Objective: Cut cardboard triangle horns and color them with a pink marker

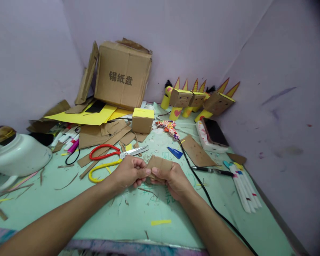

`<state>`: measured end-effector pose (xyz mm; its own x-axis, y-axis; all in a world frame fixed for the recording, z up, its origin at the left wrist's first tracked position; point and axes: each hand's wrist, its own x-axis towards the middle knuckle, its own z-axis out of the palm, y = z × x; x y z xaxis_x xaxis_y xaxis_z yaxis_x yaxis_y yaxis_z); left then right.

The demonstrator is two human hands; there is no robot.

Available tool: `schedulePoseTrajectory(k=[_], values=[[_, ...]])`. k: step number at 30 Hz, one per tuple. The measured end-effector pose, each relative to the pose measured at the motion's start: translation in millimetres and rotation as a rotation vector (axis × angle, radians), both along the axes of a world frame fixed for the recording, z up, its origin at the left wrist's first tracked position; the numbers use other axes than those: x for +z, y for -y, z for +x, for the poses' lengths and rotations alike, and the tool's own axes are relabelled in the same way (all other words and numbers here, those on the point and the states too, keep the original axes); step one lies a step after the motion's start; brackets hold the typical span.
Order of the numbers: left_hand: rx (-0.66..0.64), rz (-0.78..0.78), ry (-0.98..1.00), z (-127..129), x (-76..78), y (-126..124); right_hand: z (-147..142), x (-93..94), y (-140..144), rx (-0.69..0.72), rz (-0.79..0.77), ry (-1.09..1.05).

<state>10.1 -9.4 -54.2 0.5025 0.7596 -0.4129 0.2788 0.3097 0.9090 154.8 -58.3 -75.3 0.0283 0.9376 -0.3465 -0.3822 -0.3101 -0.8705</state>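
Card: small cardboard piece (160, 164) I hold above desk (138, 213)
Fingers: both hands (130, 172) (172, 177) pinch its lower left edge

1. Two bare forearms come in from the bottom edge, with no sleeves showing on either.
2. The left hand (129, 173) wears no glove, ring, watch or bracelet.
3. The right hand (170, 177) is equally unadorned, its wrist bare.
4. Fingernails are short and unpainted.

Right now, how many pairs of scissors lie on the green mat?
2: red-handled scissors and yellow-handled scissors, blades crossing just beyond the left hand. More could be hidden under the cardboard scraps.
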Motion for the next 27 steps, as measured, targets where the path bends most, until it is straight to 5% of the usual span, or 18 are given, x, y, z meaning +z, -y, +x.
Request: schedulePoseTrajectory(k=[27], values=[[0.017, -0.011, -0.024, 0.9, 0.1, 2.1, 2.1, 1.4, -0.7, 0.037, 0.067, 0.057]])
